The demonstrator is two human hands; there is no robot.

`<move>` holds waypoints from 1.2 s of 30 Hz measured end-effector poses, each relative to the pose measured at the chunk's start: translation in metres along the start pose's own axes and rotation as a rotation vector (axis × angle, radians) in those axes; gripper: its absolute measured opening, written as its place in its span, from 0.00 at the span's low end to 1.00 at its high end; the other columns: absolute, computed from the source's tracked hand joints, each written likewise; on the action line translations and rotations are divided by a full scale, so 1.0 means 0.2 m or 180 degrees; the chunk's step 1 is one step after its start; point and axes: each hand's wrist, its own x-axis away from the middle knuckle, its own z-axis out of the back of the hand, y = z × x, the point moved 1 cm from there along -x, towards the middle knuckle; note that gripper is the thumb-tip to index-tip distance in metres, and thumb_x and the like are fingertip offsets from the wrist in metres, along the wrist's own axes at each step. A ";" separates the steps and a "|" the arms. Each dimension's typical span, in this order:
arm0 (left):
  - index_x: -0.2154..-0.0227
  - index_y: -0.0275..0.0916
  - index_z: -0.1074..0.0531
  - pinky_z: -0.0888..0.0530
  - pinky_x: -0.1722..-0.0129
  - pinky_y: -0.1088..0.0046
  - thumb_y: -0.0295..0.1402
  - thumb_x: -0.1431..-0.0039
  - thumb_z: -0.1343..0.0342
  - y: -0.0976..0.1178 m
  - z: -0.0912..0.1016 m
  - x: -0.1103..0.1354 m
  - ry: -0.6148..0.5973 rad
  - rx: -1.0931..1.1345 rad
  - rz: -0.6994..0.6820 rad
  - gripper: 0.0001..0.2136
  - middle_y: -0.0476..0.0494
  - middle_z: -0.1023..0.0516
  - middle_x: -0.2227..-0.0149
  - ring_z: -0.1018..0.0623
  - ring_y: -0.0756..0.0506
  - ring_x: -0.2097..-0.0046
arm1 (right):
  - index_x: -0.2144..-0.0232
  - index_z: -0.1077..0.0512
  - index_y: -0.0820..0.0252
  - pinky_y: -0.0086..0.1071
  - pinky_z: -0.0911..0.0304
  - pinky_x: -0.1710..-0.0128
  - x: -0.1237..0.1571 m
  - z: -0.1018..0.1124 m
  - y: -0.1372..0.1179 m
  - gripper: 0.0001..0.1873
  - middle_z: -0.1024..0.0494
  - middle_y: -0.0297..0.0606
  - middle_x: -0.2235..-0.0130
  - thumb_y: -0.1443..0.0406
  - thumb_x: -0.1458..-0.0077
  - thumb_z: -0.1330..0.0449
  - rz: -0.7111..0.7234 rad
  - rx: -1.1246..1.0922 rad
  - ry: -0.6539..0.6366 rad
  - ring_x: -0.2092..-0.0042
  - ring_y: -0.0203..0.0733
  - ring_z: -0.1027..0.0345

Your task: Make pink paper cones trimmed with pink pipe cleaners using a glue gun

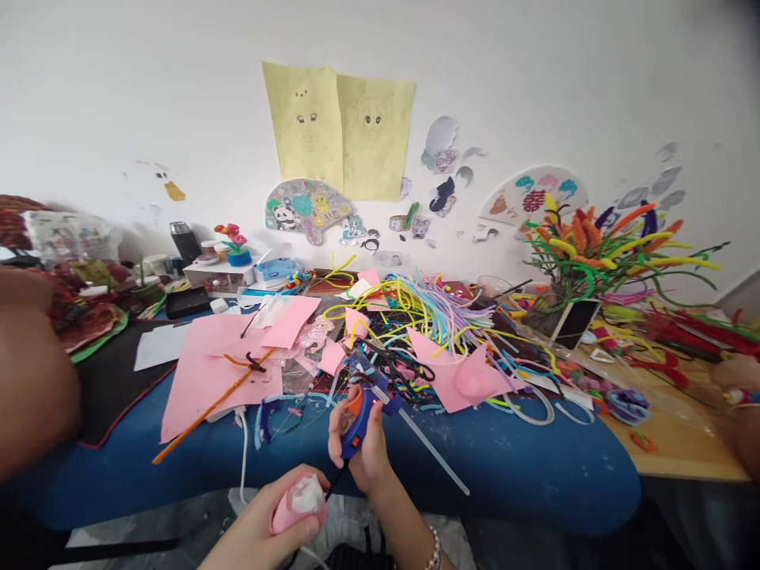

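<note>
My right hand (366, 445) is closed round the handle of a blue and orange glue gun (359, 408), its nozzle pointing up and away over the table's front edge. My left hand (270, 518) is lower and nearer to me, wrapped round a pink foam piece (298, 500) with white stuffing showing at its top. The two hands are a short way apart. A black cord runs down from the glue gun between them.
The blue-covered table (504, 467) carries pink paper sheets (207, 368), a heap of coloured pipe cleaners (427, 313), scissors (409, 368) and an orange stick (207, 412). A vase of pipe-cleaner flowers (599, 253) stands at the right. Another person's arm (29, 380) is at the left edge.
</note>
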 end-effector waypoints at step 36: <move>0.59 0.45 0.26 0.27 0.66 0.76 0.42 0.48 0.37 0.10 0.28 0.12 0.1889 -0.0606 0.0129 0.14 0.50 0.19 0.65 0.21 0.45 0.65 | 0.66 0.28 0.49 0.23 0.40 0.84 0.03 0.09 -0.10 0.25 0.25 0.27 0.77 0.37 0.48 0.43 0.0228 -0.0001 -0.0073 0.86 0.30 0.38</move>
